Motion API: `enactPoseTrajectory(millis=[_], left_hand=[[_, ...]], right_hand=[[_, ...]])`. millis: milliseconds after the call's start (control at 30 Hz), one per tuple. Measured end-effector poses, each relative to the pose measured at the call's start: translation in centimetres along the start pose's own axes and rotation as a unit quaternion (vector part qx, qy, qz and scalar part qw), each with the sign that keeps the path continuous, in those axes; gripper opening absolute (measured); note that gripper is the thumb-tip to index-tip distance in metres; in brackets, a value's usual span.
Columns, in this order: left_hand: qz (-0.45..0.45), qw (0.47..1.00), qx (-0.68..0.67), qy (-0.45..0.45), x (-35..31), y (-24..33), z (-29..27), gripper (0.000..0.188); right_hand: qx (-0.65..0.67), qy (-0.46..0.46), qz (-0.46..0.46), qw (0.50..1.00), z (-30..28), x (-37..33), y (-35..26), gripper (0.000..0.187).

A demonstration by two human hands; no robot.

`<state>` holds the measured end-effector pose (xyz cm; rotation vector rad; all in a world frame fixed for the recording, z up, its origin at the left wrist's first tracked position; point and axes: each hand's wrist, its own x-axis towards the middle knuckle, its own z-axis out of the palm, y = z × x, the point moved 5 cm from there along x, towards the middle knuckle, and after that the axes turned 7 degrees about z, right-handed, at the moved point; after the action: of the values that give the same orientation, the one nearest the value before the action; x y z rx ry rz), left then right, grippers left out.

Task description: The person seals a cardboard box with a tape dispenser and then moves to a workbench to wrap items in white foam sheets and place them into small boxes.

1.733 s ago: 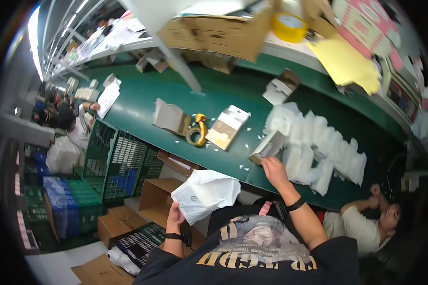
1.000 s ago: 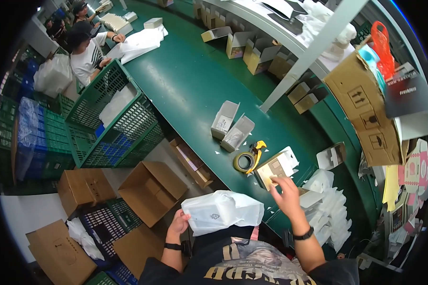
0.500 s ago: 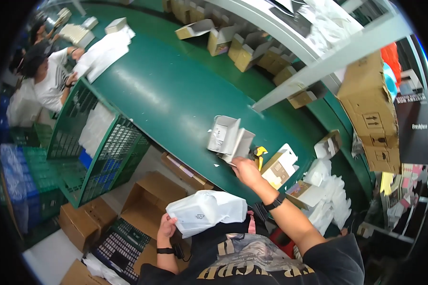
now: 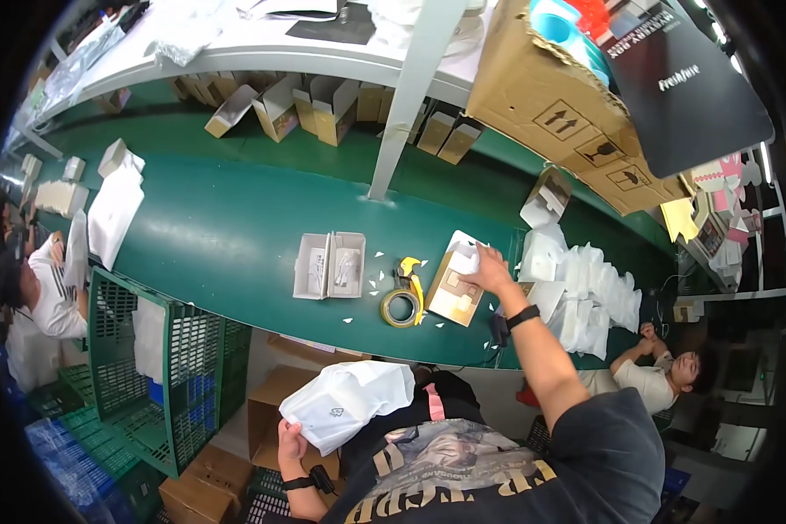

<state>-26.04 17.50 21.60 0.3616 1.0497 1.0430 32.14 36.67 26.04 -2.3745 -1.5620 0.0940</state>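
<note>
My left hand (image 4: pixel 291 444) is closed on the edge of a white plastic bag (image 4: pixel 349 403), held low in front of my body. The bag looks full, but its contents are hidden. Over the green table (image 4: pixel 227 236), my right hand (image 4: pixel 492 272) grips the upper end of a tan cardboard box (image 4: pixel 452 299) whose white flap stands up. To its left lies a yellow tape dispenser (image 4: pixel 413 288) with a roll of tape (image 4: pixel 400 308). Farther left, two open white boxes (image 4: pixel 311 278) sit side by side, with printed slips or labels inside.
White plastic-wrapped packages (image 4: pixel 576 293) are piled right of my hand. Open cartons (image 4: pixel 332 109) line the far side beneath a white shelf. A metal post (image 4: pixel 402 122) rises from the table. Green crates (image 4: pixel 170 384) stand at left. Other people are at both ends.
The view has swung to the right. My right hand has left the white boxes, one of them tilted before and now level, and moved right onto the tan box. My left hand keeps the bag.
</note>
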Motion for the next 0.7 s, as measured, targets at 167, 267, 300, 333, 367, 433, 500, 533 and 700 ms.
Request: enactPoseTrajectory(millis=[167,267,300,333,367,433,500,533,700], left_hand=[[0.004,1.000,0.010,-0.021,0.5,-0.5,1.2,0.070],[0.000,0.999,0.014,-0.036,-0.1,-0.6,1.2,0.070],[-0.003,0.999,0.013,-0.042,0.0,-0.8,1.1,0.069],[-0.006,0.999,0.013,-0.047,0.3,-1.0,0.9,0.068],[-0.003,0.998,0.016,-0.054,0.9,-1.2,1.4,0.068],[-0.008,0.997,0.027,-0.066,2.0,-1.4,2.1,0.067],[-0.005,0.997,0.037,-0.068,1.8,-1.5,2.0,0.066],[-0.006,0.997,0.036,-0.067,1.5,-1.6,2.0,0.066],[0.016,0.998,0.018,-0.065,0.5,-1.4,0.7,0.064]], right_hand=[[0.082,-0.284,0.087,0.952,-0.5,-1.4,1.9,0.036],[0.060,-0.156,-0.056,0.984,-7.9,-5.6,-2.3,0.025],[-0.009,-0.051,-0.180,0.982,-10.6,-7.2,-4.6,0.019],[-0.006,-0.044,-0.178,0.983,-12.5,-8.0,-5.9,0.019],[0.007,0.023,-0.263,0.965,-15.2,-9.2,-7.9,0.020],[0.025,0.092,-0.342,0.935,-18.5,-10.9,-10.6,0.020],[0.045,0.109,-0.367,0.923,-20.7,-11.6,-12.4,0.022],[0.055,0.117,-0.382,0.915,-21.3,-12.0,-13.3,0.023],[0.079,0.154,-0.406,0.897,-23.4,-9.4,-17.8,0.023]])
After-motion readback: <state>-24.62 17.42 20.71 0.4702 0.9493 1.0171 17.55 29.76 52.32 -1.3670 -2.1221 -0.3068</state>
